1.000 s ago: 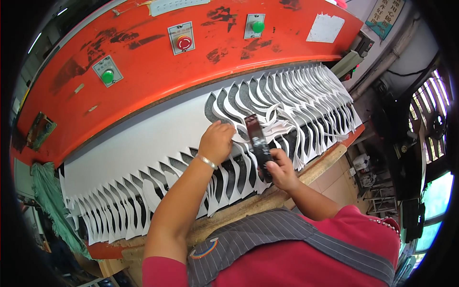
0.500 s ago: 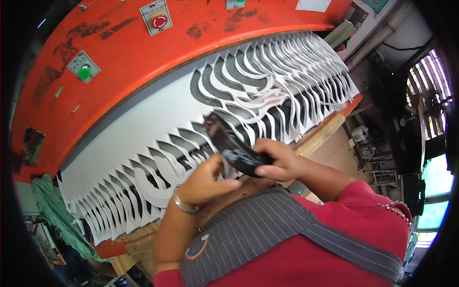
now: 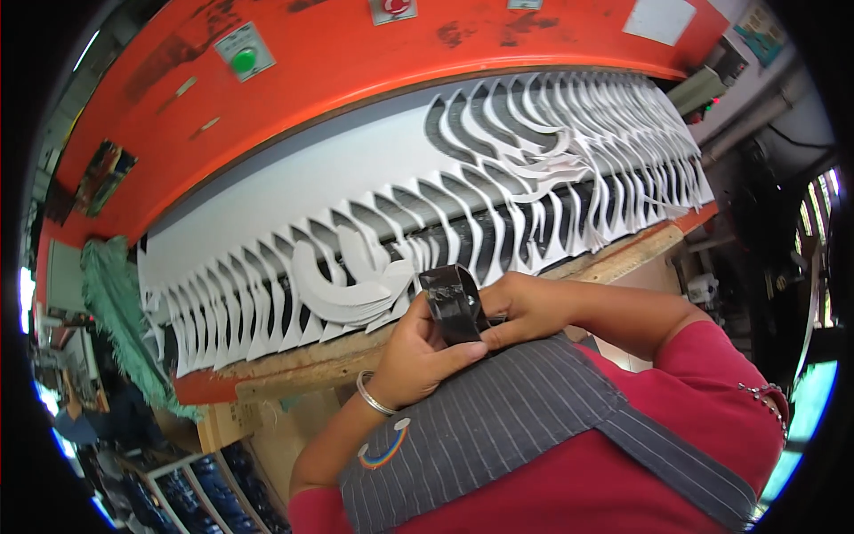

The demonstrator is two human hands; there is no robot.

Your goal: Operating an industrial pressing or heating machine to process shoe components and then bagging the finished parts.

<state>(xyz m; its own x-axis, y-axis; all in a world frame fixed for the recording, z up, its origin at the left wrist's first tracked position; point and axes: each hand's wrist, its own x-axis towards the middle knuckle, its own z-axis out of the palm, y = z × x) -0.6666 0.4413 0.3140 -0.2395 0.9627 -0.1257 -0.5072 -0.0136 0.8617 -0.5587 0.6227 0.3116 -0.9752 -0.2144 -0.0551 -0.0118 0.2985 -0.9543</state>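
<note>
In front of my apron I hold a black curved cutting die (image 3: pixel 452 307), tilted so that one rounded end points up. My left hand (image 3: pixel 416 360) is closed on its left side, the thumb lying across its lower part. My right hand (image 3: pixel 525 310) grips it from the right with bent fingers. The lower end of the die is hidden by my hands. Beyond them lies a layered white sheet (image 3: pixel 267 205) with rows of curved cut-outs. A stack of crescent-shaped white pieces (image 3: pixel 342 298) rests on it, left of the die.
A red press beam (image 3: pixel 311 53) with a green button (image 3: pixel 243 60) and a red button (image 3: pixel 397 5) spans the far side. A wooden edge strip (image 3: pixel 294 365) runs along the near side. Green frayed cloth (image 3: pixel 124 311) hangs at the left. More white strips (image 3: pixel 556 165) lie bunched to the right.
The die has come nearer to my body and turned more upright. My left hand, loosely beside it before, now grips it. The whole view has shifted, with the press appearing farther right and higher.
</note>
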